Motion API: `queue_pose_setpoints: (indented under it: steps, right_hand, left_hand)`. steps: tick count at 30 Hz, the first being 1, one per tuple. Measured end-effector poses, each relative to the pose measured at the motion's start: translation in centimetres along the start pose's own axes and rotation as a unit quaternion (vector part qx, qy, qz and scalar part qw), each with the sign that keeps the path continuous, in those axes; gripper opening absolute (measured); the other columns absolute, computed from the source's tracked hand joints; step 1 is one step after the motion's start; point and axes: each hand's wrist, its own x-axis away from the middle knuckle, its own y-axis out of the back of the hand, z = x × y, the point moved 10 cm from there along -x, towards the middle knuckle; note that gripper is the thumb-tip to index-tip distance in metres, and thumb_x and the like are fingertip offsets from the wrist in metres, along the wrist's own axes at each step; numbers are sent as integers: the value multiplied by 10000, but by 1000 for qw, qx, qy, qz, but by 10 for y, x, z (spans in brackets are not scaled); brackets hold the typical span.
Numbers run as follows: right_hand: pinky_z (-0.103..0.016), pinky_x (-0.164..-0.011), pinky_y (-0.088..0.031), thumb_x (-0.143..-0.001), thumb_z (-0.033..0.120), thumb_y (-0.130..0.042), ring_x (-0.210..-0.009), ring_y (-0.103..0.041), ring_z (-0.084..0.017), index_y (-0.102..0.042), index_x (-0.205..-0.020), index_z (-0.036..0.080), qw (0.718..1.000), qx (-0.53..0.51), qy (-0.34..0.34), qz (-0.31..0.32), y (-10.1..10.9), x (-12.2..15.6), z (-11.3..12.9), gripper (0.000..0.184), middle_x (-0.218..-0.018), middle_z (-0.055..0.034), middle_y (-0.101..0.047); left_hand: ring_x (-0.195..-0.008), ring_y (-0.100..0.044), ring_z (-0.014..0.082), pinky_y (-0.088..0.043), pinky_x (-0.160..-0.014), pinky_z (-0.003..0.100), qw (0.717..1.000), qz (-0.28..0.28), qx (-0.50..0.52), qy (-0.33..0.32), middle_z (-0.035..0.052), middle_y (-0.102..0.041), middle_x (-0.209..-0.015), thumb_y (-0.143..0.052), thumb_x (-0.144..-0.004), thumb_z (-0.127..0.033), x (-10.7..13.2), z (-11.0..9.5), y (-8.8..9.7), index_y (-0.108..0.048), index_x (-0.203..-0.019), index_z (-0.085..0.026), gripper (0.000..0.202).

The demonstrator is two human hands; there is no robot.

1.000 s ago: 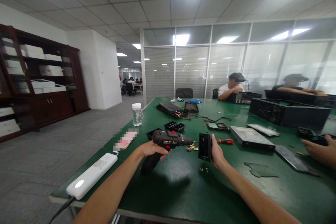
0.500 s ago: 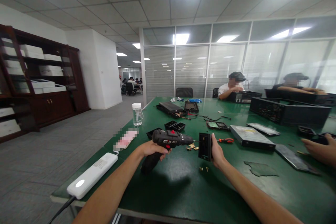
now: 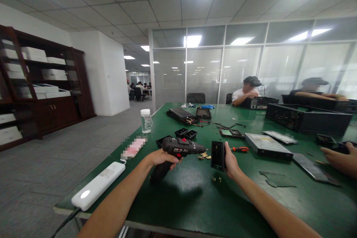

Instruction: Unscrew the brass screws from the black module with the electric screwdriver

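The left hand (image 3: 163,158) is curled round the grip of a black cordless drill (image 3: 181,148), held level above the green desk (image 3: 184,204), seemingly to line up its bit with the small black case (image 3: 217,155). The right hand (image 3: 231,161) clasps that case upright by its far side, probably to brace it and keep fingers clear of the bit. Whether bit and case touch, I cannot tell. Loose screws (image 3: 216,179) lie below, within easy reach.
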Motion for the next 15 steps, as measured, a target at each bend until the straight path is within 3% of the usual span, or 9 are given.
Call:
queue_pose_setpoints:
  steps: [15]
  right_hand:
    - [-315, -525, -476, -618, 618, -478, -536, -581, -180, -598, -783, 158, 1000, 4, 4, 0, 1, -2, -1, 503, -596, -28, -612]
  left_hand:
    - [-531, -488, 87, -424, -517, 246, 1000, 6, -3, -5, 67, -508, -809, -609, -658, -282, 0, 0, 0, -530, -918, -81, 338]
